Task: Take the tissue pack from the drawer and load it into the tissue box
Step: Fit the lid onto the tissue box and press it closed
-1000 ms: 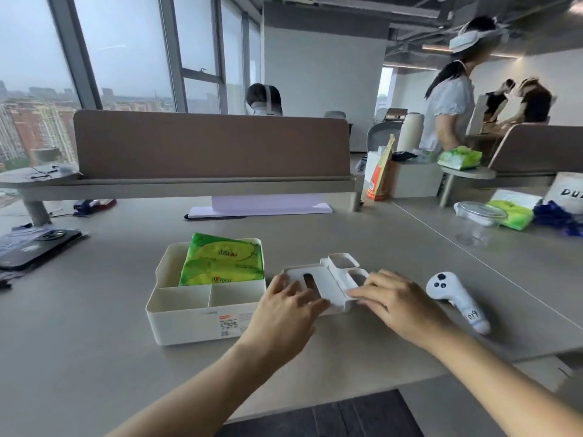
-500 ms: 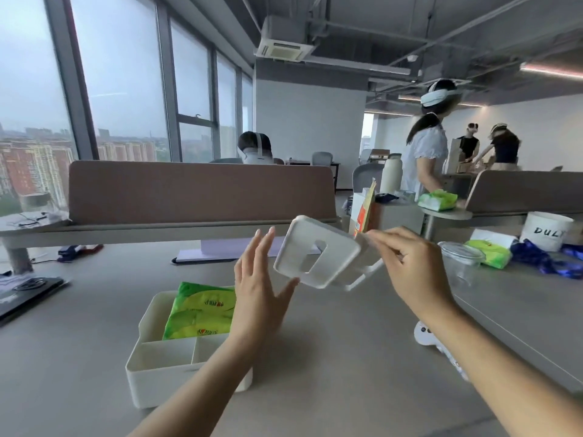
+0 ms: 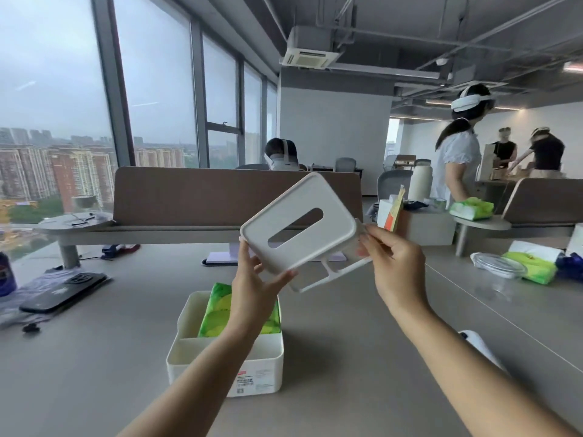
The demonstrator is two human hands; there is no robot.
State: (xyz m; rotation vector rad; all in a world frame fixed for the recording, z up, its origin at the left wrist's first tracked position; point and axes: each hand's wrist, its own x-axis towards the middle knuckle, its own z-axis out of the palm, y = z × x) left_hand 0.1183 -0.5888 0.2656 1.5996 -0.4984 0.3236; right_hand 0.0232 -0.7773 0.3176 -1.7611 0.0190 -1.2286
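Tilted lid [image 3: 299,225] pinched by 2 edges above tissue box [image 3: 202,357]

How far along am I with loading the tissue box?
Done: the green tissue pack sits in the open white box on the desk. In hand: the left hand and right hand hold the slotted lid above it. Left: fitting the lid onto the box.

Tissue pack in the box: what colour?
Green with yellow-green patches, the tissue pack lies in the white box; the head view shows it, partly behind the left hand.
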